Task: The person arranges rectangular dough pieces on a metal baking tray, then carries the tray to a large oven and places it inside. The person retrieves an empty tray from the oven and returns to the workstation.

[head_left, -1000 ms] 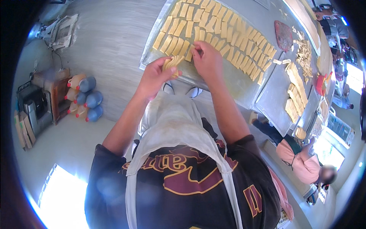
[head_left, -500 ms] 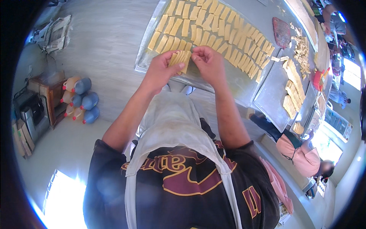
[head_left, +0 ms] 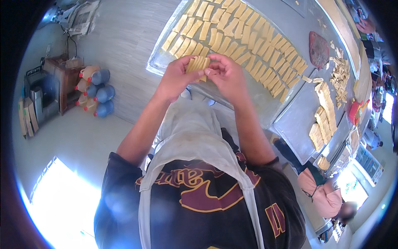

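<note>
A small stack of flat, pale yellow dough strips (head_left: 198, 64) stands on edge in my left hand (head_left: 175, 79), its thumb across the near side and its fingers curled behind. My right hand (head_left: 229, 75) is closed at the stack's right end, thumb and fingertips pinching there. Both hands are over the near edge of a large metal tray (head_left: 154, 67). Rows of similar dough strips (head_left: 228, 45) lie spread across that tray. What the right fingertips grip exactly is partly hidden.
Right of the tray, a second metal tray (head_left: 286, 124) bears rows of stacked strips (head_left: 325, 112). Beyond are a heap of loose dough pieces (head_left: 340, 76) and a dark red slab (head_left: 319, 50). A person in pink (head_left: 319, 193) is at the right. Plastic jugs (head_left: 97, 91) stand at left.
My right hand has moved left, from just beside the stack to contact with its right end. My left hand still holds the strips. The whole view has shifted slightly.
</note>
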Demonstrator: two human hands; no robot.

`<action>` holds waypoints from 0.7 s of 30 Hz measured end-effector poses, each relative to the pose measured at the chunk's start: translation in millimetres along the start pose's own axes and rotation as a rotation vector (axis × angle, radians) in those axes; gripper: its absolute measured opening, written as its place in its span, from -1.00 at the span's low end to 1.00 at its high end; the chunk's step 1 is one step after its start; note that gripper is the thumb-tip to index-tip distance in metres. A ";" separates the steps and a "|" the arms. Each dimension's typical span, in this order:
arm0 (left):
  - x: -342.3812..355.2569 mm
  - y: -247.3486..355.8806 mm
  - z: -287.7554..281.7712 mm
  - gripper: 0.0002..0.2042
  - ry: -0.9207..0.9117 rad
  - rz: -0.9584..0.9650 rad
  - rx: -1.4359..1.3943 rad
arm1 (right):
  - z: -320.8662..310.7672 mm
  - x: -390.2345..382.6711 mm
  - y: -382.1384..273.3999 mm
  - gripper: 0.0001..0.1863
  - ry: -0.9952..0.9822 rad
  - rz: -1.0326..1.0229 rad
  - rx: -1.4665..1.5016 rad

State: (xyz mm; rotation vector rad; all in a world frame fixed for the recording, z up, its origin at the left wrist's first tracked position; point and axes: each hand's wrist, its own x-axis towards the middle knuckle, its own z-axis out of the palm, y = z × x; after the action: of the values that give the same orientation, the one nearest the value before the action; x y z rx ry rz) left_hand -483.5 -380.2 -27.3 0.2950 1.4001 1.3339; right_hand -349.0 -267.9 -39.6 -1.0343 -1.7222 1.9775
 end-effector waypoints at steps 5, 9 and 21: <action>-6.6 -4.0 8.5 -0.59 0.083 0.019 0.059 | -7.8 4.6 -5.0 -0.64 0.128 -0.088 -0.481; -1.8 -5.0 5.9 -0.60 0.032 0.001 -0.043 | -6.8 9.6 -10.8 -0.66 0.210 -0.102 -0.669; 25.3 10.6 -31.1 -0.59 -0.151 -0.057 0.002 | 33.7 9.1 12.1 -0.71 0.244 0.015 -0.033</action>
State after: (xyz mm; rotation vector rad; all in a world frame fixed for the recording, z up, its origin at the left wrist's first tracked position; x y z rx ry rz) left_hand -522.4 -373.6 -40.0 0.3480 1.2749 1.2380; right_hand -376.1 -288.8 -53.5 -1.2457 -1.6232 1.7536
